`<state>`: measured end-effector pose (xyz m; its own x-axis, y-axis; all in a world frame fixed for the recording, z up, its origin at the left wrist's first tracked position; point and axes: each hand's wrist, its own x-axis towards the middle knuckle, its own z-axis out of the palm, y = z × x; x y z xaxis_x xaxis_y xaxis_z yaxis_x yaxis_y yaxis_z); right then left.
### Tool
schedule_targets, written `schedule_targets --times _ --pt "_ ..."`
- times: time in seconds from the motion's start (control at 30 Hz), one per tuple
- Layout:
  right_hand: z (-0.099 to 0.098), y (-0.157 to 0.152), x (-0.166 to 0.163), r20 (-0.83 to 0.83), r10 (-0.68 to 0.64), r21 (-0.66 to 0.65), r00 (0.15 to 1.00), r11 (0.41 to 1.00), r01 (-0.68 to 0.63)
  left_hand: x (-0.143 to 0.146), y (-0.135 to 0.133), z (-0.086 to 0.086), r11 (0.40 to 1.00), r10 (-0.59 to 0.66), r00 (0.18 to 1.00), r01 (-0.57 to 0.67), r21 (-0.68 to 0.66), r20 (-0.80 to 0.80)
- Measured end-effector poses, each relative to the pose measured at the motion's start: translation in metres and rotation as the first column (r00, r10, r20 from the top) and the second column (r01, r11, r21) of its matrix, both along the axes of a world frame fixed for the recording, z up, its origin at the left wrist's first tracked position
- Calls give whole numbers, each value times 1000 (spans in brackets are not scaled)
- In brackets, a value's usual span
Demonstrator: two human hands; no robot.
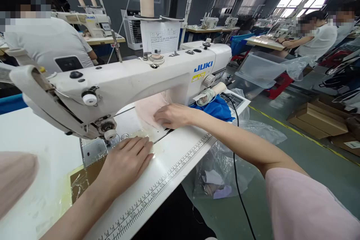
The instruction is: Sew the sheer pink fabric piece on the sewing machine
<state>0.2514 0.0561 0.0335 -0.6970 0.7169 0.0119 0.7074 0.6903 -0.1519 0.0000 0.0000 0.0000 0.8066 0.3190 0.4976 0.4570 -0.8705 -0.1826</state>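
Note:
A white sewing machine (135,78) stretches across the table in front of me. My left hand (128,159) lies flat, palm down, on the machine bed just right of the presser foot (108,142), fingers stretched out. Whether anything is under that palm is hidden. Farther right, beneath the machine arm, my right hand (174,115) has its fingers curled on the near edge of a thin pale pink fabric piece (147,108). Part of this fabric runs behind the machine's arm. Another pink fabric piece (17,180) rests on the tabletop at far left.
A printed ruler (157,187) follows the table's front edge. Blue cloth (216,109) and a coil of cord (206,97) lie by the machine's right end. A black cable (234,165) hangs down. Plastic bags (213,172) and cardboard boxes (317,120) are on the floor. Other people work nearby.

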Motion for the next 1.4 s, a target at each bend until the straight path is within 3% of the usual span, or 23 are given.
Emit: schedule_targets --times 0.23,0.43,0.53,0.63,0.73,0.83,0.93,1.07,1.1,1.17,1.23,1.3,1.4 --pt "-5 3 3 -71 -79 9 994 997 79 19 22 -10 986 72 997 -68 -151 20" --pt "-14 12 0 -313 -347 82 884 918 389 32 30 -10 978 94 996 -92 -187 1" --pt "-11 13 -4 -408 -374 80 833 894 441 43 41 -14 972 119 993 -121 -200 -23" --pt "1 -2 -10 -499 -297 17 814 936 352 52 54 -22 962 146 987 -156 -224 -59" --pt "15 -37 -22 -424 -171 -190 889 977 97 55 63 -30 954 144 986 -162 -252 -89" --pt "21 -76 -40 -378 -95 -451 921 887 -94 52 60 -30 949 155 985 -169 -265 -74" --pt "12 -102 -55 -506 -155 -582 849 787 -203 37 44 -21 946 174 984 -174 -275 -24" --pt "-10 -113 -73 -662 -393 -659 639 710 -247 -10 0 -2 921 238 970 -209 -329 50" --pt "-14 -113 -78 -684 -443 -669 580 697 -257 -23 -14 3 876 304 943 -221 -428 135" --pt "-21 -112 -92 -728 -511 -658 456 708 -257 -45 -42 9 733 423 878 -186 -654 225" --pt "-24 -110 -108 -766 -528 -629 367 733 -258 -59 -68 11 675 429 849 -74 -734 309" --pt "-23 -108 -124 -775 -534 -627 339 716 -306 -63 -87 9 656 473 818 -80 -750 326" --pt "-20 -105 -142 -756 -563 -655 335 658 -372 -62 -101 3 555 590 757 -131 -821 279"
